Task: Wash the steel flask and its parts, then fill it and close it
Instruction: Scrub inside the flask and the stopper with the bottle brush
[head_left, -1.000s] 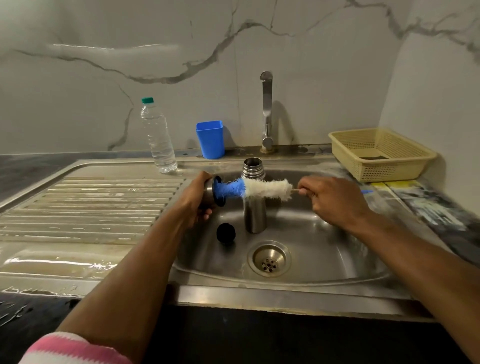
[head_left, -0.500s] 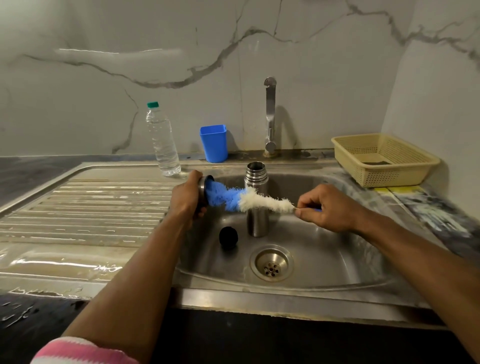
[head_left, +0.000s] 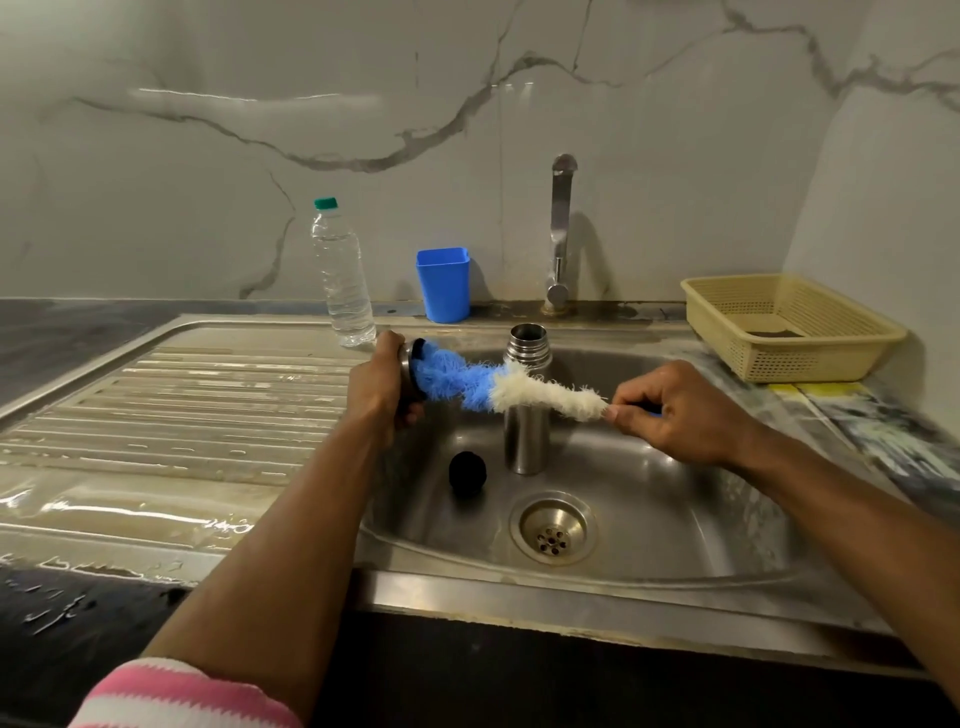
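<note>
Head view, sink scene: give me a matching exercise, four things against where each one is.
Things:
1. steel flask
2. black stopper
3. steel cap
4. bottle brush

Places:
A. gripped in the left hand
B. lying in the basin, left of the flask
C. handle held by the right hand
D. standing upright in the basin, open-mouthed

Pairs: 1-D, 2-B, 3-A, 4-C

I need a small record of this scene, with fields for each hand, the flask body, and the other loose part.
left hand: grips the steel cup, mouth toward the brush
right hand: holds the bottle brush by its handle, blue tip in the cup
flask: upright in the sink, open
black stopper: on the sink floor, left of the flask
</note>
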